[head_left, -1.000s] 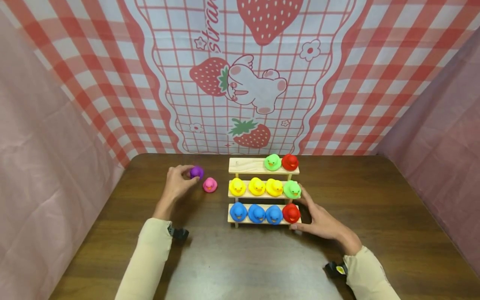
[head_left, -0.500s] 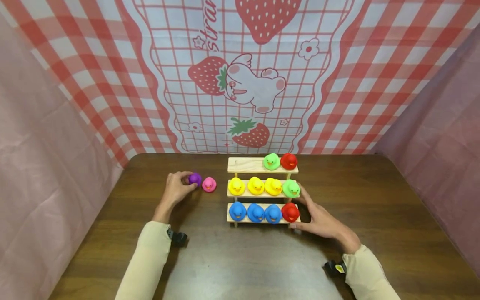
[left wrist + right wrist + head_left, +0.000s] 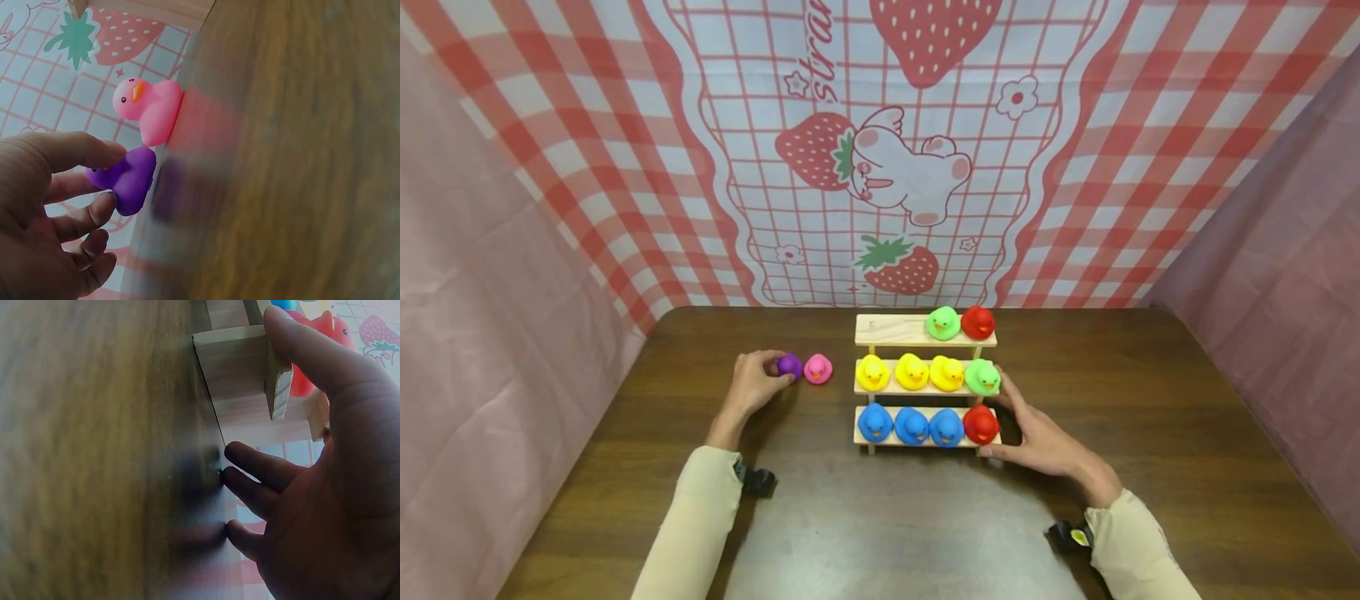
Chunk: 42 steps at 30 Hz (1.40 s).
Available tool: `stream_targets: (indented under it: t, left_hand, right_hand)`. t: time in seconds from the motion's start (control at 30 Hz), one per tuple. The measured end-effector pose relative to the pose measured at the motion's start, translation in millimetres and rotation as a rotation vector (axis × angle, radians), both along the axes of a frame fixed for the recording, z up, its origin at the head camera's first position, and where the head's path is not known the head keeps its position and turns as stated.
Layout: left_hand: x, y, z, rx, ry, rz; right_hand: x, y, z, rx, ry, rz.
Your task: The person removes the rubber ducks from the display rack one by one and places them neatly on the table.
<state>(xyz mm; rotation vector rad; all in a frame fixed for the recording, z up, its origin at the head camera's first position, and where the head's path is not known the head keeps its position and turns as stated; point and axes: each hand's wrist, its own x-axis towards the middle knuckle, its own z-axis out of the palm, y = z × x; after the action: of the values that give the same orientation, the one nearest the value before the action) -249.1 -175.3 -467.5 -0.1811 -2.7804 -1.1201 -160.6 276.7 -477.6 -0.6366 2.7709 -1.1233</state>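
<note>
Thumb and fingers of the left hand (image 3: 756, 385) pinch a purple duck (image 3: 789, 367), low at the table just left of a pink duck (image 3: 817, 369). In the left wrist view, the purple duck (image 3: 134, 181) is very close to the pink duck (image 3: 153, 109), its underside by the tabletop. The right hand (image 3: 1037, 437) grips the right end of a three-tier wooden rack (image 3: 891, 331), thumb at the bottom shelf's front. In the right wrist view, the thumb lies on the rack (image 3: 234, 362) and other fingertips of the right hand (image 3: 312, 500) touch the table; the index finger is mostly hidden.
Top shelf: a green duck (image 3: 943, 323) and a red duck (image 3: 977, 323) at the right. Middle: three yellow ducks and a green one (image 3: 982, 377). Bottom: three blue ducks and a red one (image 3: 981, 425). A patterned cloth (image 3: 917, 183) hangs behind the table (image 3: 880, 517).
The left hand has brought the purple duck down and toward the viewer, from behind and left of the pink duck to beside it. The right hand keeps its place on the rack.
</note>
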Motion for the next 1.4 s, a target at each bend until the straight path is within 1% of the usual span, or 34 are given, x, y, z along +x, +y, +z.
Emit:
stream_targets:
  t: [0.17, 0.37, 0.53, 0.67, 0.87, 1.0, 1.17, 1.3, 1.4]
  left_hand:
    - [-0.2, 0.0, -1.7, 0.002, -0.001, -0.007]
    - [0.3, 0.1, -2.6, 0.011, -0.011, -0.006]
    - [2.6, -0.4, -1.3, 0.031, -0.043, 0.001]
    - [4.2, -1.3, 0.4, 0.049, -0.065, 0.019]
    - [4.6, -0.8, 4.8, 0.046, -0.037, 0.021]
    - [4.5, 2.8, 12.0, 0.060, 0.007, 0.004]
    - [3.4, 12.0, 26.7, 0.101, 0.063, -0.022]
    - [4.0, 22.4, 41.2, 0.138, 0.060, -0.032]
    - [5.4, 30.7, 52.5, 0.148, 0.040, -0.037]
  right_hand:
    - [-0.6, 0, -0.5, -0.011, -0.016, -0.002]
    - [-1.2, 0, -1.3, -0.009, -0.013, 0.001]
    - [-0.5, 0, -1.1, -0.004, -0.016, -0.002]
    - [-0.3, 0, -1.0, -0.004, -0.015, 0.004]
    - [-0.4, 0, -0.7, 0.001, -0.015, 0.000]
    - [-0.7, 0, -1.0, 0.006, -0.018, -0.003]
    - [-1.0, 0, -1.7, 0.011, -0.017, -0.002]
    - [-1.2, 0, -2.2, 0.013, -0.013, -0.001]
    - [-1.5, 0, -2.4, 0.012, -0.012, -0.002]
